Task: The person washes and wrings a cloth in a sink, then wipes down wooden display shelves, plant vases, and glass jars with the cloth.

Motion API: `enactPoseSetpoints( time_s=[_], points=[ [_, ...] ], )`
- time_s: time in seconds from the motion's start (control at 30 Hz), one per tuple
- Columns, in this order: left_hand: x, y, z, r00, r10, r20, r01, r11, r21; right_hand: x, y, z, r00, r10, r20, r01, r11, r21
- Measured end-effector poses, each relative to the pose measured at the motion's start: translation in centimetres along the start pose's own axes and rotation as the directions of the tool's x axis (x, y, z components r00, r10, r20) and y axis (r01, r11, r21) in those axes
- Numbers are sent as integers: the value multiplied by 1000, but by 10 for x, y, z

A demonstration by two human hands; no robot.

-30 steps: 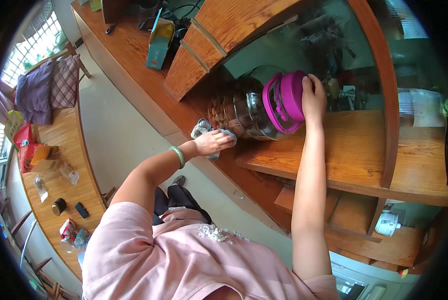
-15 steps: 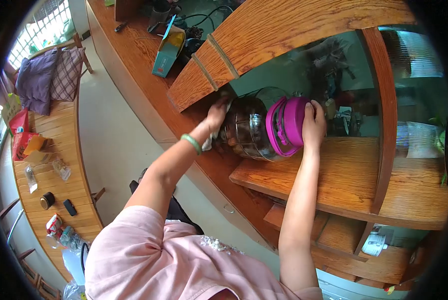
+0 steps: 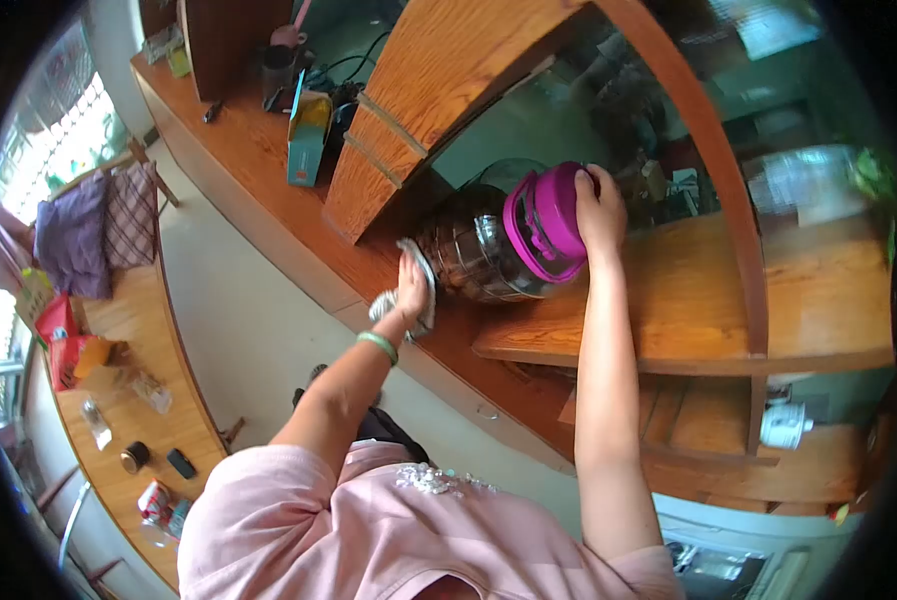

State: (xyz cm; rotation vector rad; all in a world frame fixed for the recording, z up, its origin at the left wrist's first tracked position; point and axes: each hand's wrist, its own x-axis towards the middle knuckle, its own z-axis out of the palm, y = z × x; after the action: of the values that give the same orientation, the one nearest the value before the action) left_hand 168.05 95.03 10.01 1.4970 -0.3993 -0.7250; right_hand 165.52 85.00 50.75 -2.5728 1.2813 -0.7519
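A large glass jar (image 3: 473, 245) with dark contents and a bright magenta lid (image 3: 550, 222) leans at a slant on the wooden cabinet. My right hand (image 3: 601, 212) grips the top of the lid, its fingers bent over the edge. Beside the jar's base, my left hand (image 3: 410, 288) holds a grey-white cloth (image 3: 425, 300) against its palm and fingers, with a green bangle (image 3: 378, 346) on the wrist. The jar's underside is hidden.
A teal box (image 3: 309, 142) stands on the cabinet top (image 3: 238, 165) near cables and a dark cup. Wooden shelves (image 3: 658, 290) lie right of the jar. At the left is a wooden table (image 3: 128, 330) with packets, a small jar and a black phone-like object.
My left hand, with the cloth, has come back from behind the jar's base to the near cabinet edge. My right hand stays on the lid. The camera view has shifted.
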Motion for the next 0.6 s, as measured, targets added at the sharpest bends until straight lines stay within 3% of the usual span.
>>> enactPoseSetpoints(
  time_s=[0.03, 0.07, 0.1, 0.17, 0.2, 0.23, 0.27, 0.3, 0.33, 0.37, 0.43, 0.47, 0.5, 0.53, 0.57, 0.6],
  points=[
    [-8, -16, 5, 995, 87, -38, -83, 991, 107, -2, -2, -2, 1000, 7, 9, -7, 1000, 8],
    [-35, 31, -11, 996, -71, 53, 81, 970, -231, -2, 3, 0, 997, -32, -76, 33, 999, 13],
    [-60, 87, -30, 962, -190, 194, 265, 815, -516, -3, 5, 1, 995, -14, -101, 16, 1000, 22],
    [-71, 95, -36, 858, -399, 324, 505, 533, -679, -10, 13, 0, 942, 92, -323, -11, 970, 244],
    [-76, 97, -41, 857, -387, 341, 512, 553, -657, -16, 17, 3, 828, -75, -556, 180, 974, 137],
    [-79, 103, -52, 826, -345, 446, 562, 449, -694, -30, 10, -3, 699, -278, -659, 372, 928, 3],
    [-80, 113, -59, 787, -290, 544, 616, 343, -709, -60, -11, -14, 657, -319, -683, 442, 897, 6],
    [-86, 134, -67, 779, -280, 561, 627, 377, -682, -94, -18, -13, 693, -284, -662, 470, 875, 117],
    [-95, 163, -76, 836, -170, 522, 523, 535, -664, -131, -10, -3, 775, -240, -584, 466, 842, 273],
    [-105, 187, -82, 869, -45, 494, 395, 665, -634, -181, 4, 18, 955, 36, -296, 124, 854, 505],
    [-117, 201, -78, 857, -5, 516, 327, 777, -537, -241, 29, 69, 969, 245, 25, -209, 761, 614],
    [-121, 200, -77, 790, 55, 610, 168, 938, -303, -255, 34, 78, 717, 460, 523, -670, 248, 700],
    [-121, 201, -75, 702, 80, 708, -50, 997, -63, -265, 39, 89, 599, 373, 709, -709, -166, 686],
    [-129, 233, -71, 500, 277, 820, -591, 802, 90, -274, 51, 118, 714, 228, 662, -594, -304, 745],
    [-138, 272, -68, 423, 171, 890, -694, 692, 197, -277, 58, 142, 819, 98, 565, -470, -448, 760],
    [-141, 296, -65, 463, 102, 880, -744, 584, 324, -275, 56, 143, 778, 13, 628, -515, -559, 650]
  ],
)
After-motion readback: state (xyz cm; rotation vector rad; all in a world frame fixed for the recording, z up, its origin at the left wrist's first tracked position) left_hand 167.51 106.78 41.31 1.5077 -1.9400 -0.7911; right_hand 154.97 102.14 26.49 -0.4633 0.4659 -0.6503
